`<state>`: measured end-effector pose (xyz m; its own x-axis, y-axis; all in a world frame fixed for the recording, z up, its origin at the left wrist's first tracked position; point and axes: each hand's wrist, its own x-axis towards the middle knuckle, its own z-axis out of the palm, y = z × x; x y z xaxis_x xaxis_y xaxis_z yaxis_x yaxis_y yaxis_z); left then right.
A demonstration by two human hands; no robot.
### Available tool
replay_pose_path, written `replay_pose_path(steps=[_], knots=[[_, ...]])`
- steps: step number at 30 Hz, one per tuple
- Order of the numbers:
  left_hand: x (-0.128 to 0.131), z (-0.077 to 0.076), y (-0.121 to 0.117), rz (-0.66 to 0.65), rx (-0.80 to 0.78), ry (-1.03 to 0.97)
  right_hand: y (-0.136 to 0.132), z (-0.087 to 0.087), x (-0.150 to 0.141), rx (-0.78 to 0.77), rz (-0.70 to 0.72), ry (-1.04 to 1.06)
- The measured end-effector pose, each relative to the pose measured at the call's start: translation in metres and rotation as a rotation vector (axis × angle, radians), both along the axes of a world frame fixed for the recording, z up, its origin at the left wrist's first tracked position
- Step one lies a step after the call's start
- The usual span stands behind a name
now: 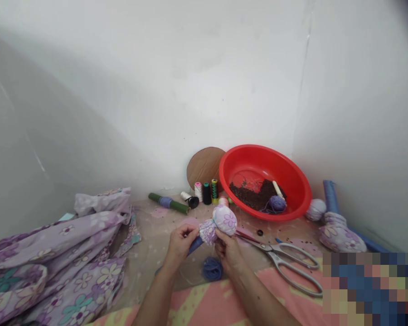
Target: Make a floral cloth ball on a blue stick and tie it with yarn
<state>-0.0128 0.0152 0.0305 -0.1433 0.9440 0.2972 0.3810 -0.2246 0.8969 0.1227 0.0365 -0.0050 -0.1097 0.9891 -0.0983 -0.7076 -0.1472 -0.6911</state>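
Between my hands is a ball wrapped in white-and-purple floral cloth (225, 219), tied at the neck, with its gathered end flaring to the left. My left hand (181, 244) is closed, thumb and finger pinching the edge of that gathered end. A blue stick (196, 245) runs beneath the cloth beside my left fingers. My right hand (229, 248) is closed on the cloth just below the ball, its thumb near the tied neck. Under my hands lies a small ball of blue yarn (212, 269).
Scissors (275, 251) lie to the right. A tilted red basin (306, 190) holds dark crumbly material and purple yarn (277, 203). Thread spools (206, 194) and a green tube (170, 204) stand behind. Floral fabric (85, 258) is heaped left; another cloth-wrapped ball (342, 235) lies right.
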Motion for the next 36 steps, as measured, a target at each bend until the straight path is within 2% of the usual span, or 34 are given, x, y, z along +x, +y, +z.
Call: replay_pose_path(steps=[7,12,18,23,32,36], knots=[[0.001,0.002,0.000,0.049,0.063,0.120,0.001,0.000,0.001,-0.014,0.003,0.002],[0.002,0.006,-0.001,0.035,0.052,0.040,0.001,0.000,0.000,0.005,0.000,0.021],[0.000,-0.003,0.004,0.037,0.041,-0.040,0.002,-0.001,0.000,0.010,-0.001,0.023],[-0.002,-0.007,0.005,0.018,0.117,0.028,0.004,-0.005,0.001,0.000,0.006,0.008],[-0.001,0.006,-0.002,-0.103,0.277,0.218,0.003,-0.003,0.000,-0.002,-0.009,0.009],[0.001,0.004,-0.002,-0.061,0.283,0.283,0.004,-0.005,-0.001,-0.005,0.003,0.010]])
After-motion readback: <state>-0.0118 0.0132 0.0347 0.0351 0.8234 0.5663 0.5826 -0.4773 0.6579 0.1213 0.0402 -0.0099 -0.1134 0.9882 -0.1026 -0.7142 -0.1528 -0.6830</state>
